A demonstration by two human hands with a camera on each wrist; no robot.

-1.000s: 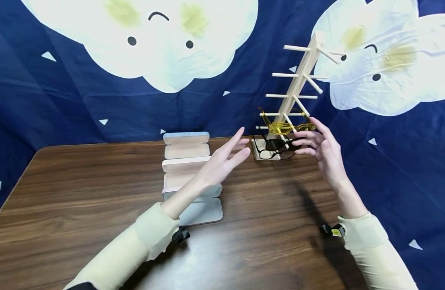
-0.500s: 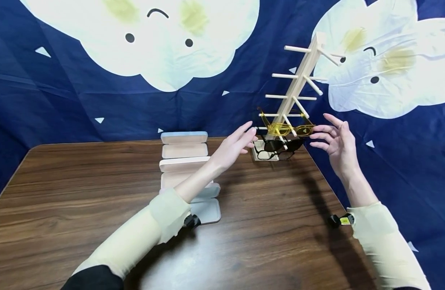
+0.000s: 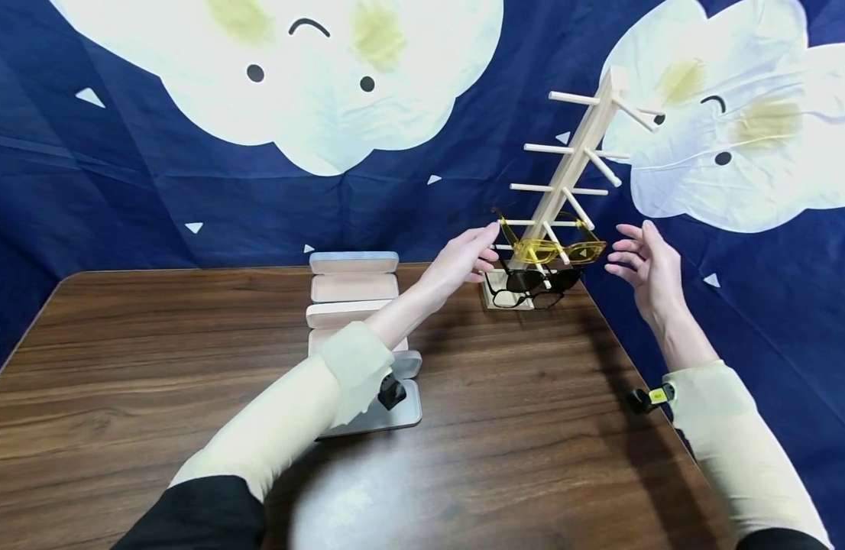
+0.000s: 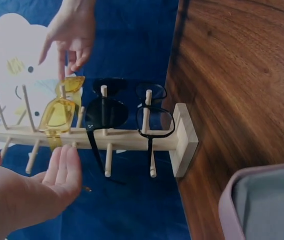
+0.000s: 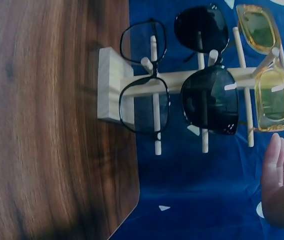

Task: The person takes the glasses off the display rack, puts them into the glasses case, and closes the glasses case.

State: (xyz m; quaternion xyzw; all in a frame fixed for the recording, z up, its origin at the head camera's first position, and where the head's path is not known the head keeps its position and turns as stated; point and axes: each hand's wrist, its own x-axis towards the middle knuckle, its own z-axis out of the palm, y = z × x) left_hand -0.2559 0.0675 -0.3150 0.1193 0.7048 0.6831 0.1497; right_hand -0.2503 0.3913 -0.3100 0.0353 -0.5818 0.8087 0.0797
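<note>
Yellow-framed glasses (image 3: 584, 253) rest on the pegs of a wooden display stand (image 3: 558, 187) in the head view. Below them hang dark sunglasses (image 5: 209, 100) and black-rimmed clear glasses (image 5: 143, 106), the latter lowest, near the stand's base. My left hand (image 3: 460, 261) has its fingertips right at the left temple of the yellow glasses, fingers extended and not curled around it. To the right of the same pair is my right hand (image 3: 645, 267), fingers loosely bent, holding nothing. In the right wrist view, its fingertips are close to the yellow frame's lower corner.
Several opened glasses cases stand in a column left of the stand: a blue one (image 3: 354, 263), a pale pink one (image 3: 343, 313) and a grey-blue one (image 3: 409, 409), partly hidden by my left arm. A dark blue cloth (image 3: 257, 206) hangs behind the wooden table (image 3: 154, 382).
My left hand has moved right and reached the yellow glasses' left side. My right hand has shifted right, away from the frames. The glasses stay on the stand.
</note>
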